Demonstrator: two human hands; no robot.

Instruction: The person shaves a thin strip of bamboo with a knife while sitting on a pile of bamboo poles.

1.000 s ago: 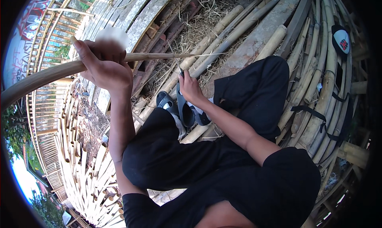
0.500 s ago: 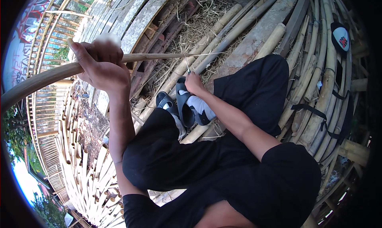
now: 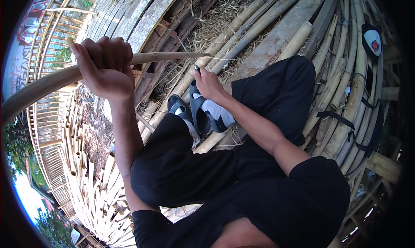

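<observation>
My left hand (image 3: 108,70) is wrapped around a long, curved, light-brown wooden pole (image 3: 39,92), its thumb pointing up. The pole runs from the left edge to a narrow end beyond my fist, where a thin pale strand (image 3: 222,59) sticks out. In my closed right hand (image 3: 209,85) is a knife with a slim blade (image 3: 186,49) and a dark handle. The blade crosses the pole near its narrow end; whether it cuts in is too small to tell. Just below my right hand are my feet in dark slide sandals (image 3: 199,111).
Bamboo poles (image 3: 242,40) lie around my legs, with dry shavings (image 3: 218,25) between them. At the right are a cap (image 3: 371,40), a dark phone-like slab (image 3: 369,78) and a black strap (image 3: 339,118). Cut bamboo lengths (image 3: 82,178) are heaped left, beside a bamboo fence (image 3: 47,131).
My right hand and the knife have moved up and left, and the blade leans further left. My left hand has shifted slightly left with the pole.
</observation>
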